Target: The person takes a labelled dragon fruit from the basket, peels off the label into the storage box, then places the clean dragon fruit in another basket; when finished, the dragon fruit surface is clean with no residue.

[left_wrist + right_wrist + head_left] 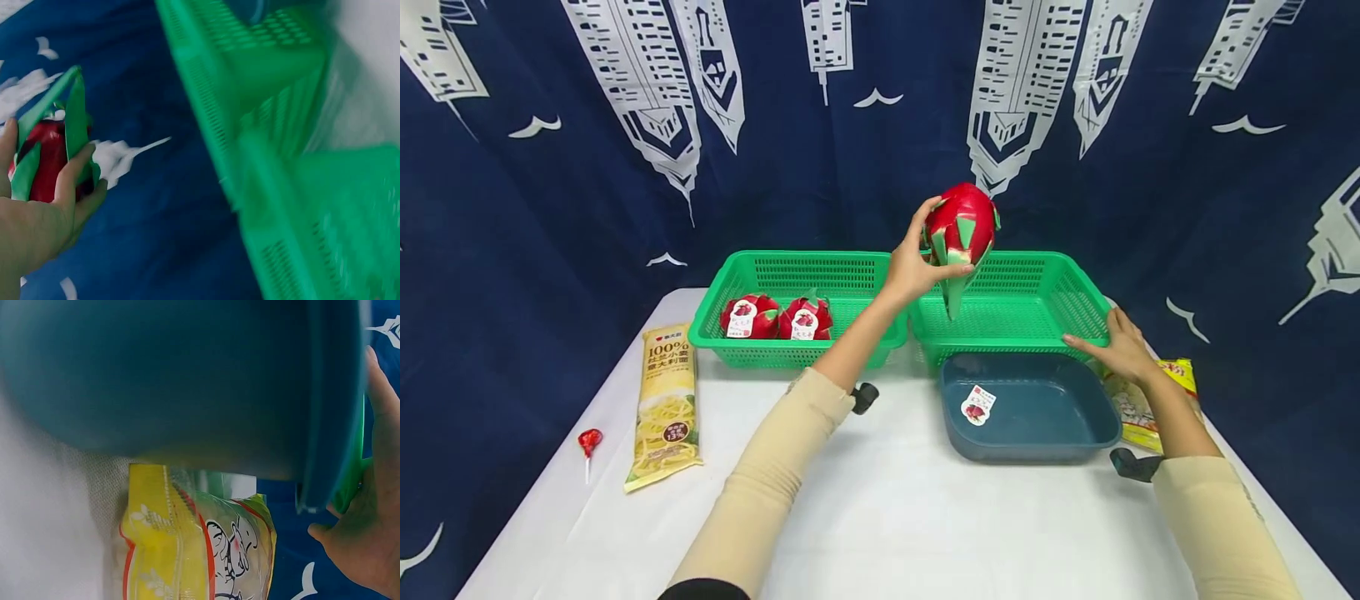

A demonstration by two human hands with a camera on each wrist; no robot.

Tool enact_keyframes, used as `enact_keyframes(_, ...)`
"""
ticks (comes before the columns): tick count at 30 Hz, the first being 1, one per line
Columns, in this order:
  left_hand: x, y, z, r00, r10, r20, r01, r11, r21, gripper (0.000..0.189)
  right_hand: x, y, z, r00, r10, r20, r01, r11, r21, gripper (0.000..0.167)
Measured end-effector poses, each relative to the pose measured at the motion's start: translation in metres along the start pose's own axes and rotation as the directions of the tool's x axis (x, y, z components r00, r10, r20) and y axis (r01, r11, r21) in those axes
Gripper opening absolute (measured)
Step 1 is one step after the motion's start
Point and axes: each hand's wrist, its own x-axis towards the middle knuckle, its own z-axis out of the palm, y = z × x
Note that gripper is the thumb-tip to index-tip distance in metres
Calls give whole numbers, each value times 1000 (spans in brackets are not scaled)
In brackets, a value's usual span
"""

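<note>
My left hand [913, 273] grips a red dragon fruit [962, 221] with green scales, raised over the right green basket [1052, 292]. Thumb and fingers lie on either side of the fruit, its pointed green end hanging down. In the left wrist view the same dragon fruit [50, 159] sits between the fingers. My right hand [1120, 346] holds the right rim of that basket, thumb over the front corner. Two dragon fruits with white labels [805, 323] lie in the left green basket [703, 321].
In front of the right basket stands a dark blue basin [1030, 446] with a dragon fruit label [978, 406] inside. A yellow food bag [1138, 408] lies right of it. On the left lie a pasta packet [666, 400] and a red lollipop [590, 440]. A patterned blue curtain hangs behind.
</note>
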Motion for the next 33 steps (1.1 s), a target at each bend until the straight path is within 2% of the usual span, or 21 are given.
enact_keyframes(3, 16, -22, 29, 999, -30, -34, 33, 996, 81, 95, -2, 0, 2, 1000, 0, -4, 0, 1000, 12, 101)
enact_keyframes(6, 24, -43, 51, 994, -90, -60, 97, 988, 120, 95, -1, -3, 2, 1000, -1, -11, 1, 1000, 6, 102)
enact_keyframes(10, 25, -64, 70, 978, -203, -46, 207, 967, 148, 94, 0, -4, 6, 1000, 10, -15, -10, 1000, 4, 103)
enact_keyframes(14, 24, -73, 82, 954, -300, 3, 296, 940, 171, 94, -1, 0, 9, 999, 20, -32, -20, 1000, 12, 103)
enact_keyframes(16, 24, -75, 88, 934, -358, 20, 351, 925, 145, 94, -2, 1, 8, 999, 24, -42, -23, 1000, 15, 103)
enact_keyframes(18, 24, -77, 94, 906, -422, 26, 419, 904, 82, 93, -3, 1, 6, 998, 23, -50, -22, 1000, 14, 103)
enact_keyframes(22, 24, -90, 106, 832, -552, 60, 553, 833, -3, 92, -4, 0, 6, 998, 25, -49, -25, 1000, 12, 103)
enact_keyframes(23, 29, -108, 113, 825, -561, 64, 563, 827, -6, 93, -4, 0, 6, 999, 25, -48, -25, 1000, 10, 103)
enact_keyframes(27, 61, -204, 146, 809, -574, 130, 574, 818, 38, 107, -5, 1, 7, 998, 27, -52, -27, 1000, 11, 103)
enact_keyframes(28, 68, -222, 152, 806, -574, 146, 574, 817, 44, 111, -5, 1, 7, 998, 30, -51, -30, 999, 11, 103)
enact_keyframes(29, 72, -234, 155, 802, -574, 167, 577, 816, 31, 114, -5, 1, 8, 998, 32, -51, -31, 999, 15, 103)
enact_keyframes(30, 72, -232, 154, 793, -581, 185, 585, 810, 40, 115, -5, 1, 8, 998, 33, -51, -32, 999, 17, 103)
enact_keyframes(31, 68, -218, 148, 773, -601, 203, 610, 792, 27, 116, -5, 1, 8, 998, 34, -51, -33, 999, 19, 103)
enact_keyframes(33, 55, -181, 134, 746, -631, 214, 644, 765, 8, 112, -6, 0, 7, 998, 35, -49, -34, 999, 20, 103)
